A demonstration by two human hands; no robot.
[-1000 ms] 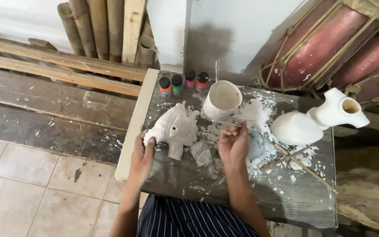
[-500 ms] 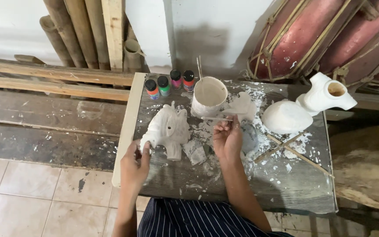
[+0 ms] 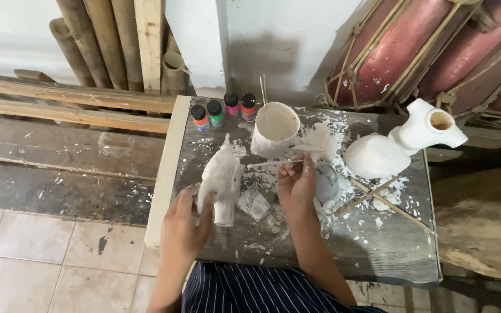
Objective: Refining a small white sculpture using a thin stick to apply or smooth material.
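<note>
Holding the white plaster figure (image 3: 221, 177) upright at the near left of the surface (image 3: 378, 255), our left hand (image 3: 185, 223) is gripping it, while our right hand (image 3: 298, 184) is pinching a thin stick (image 3: 273, 163); the figure is still unpainted and the paint bottles (image 3: 224, 109) are capped.

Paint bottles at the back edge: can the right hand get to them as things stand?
Probably yes. The paint bottles stand uncovered beyond the white cup, but the right hand holds a white-coated stick, so it would likely need to put that down.
</note>
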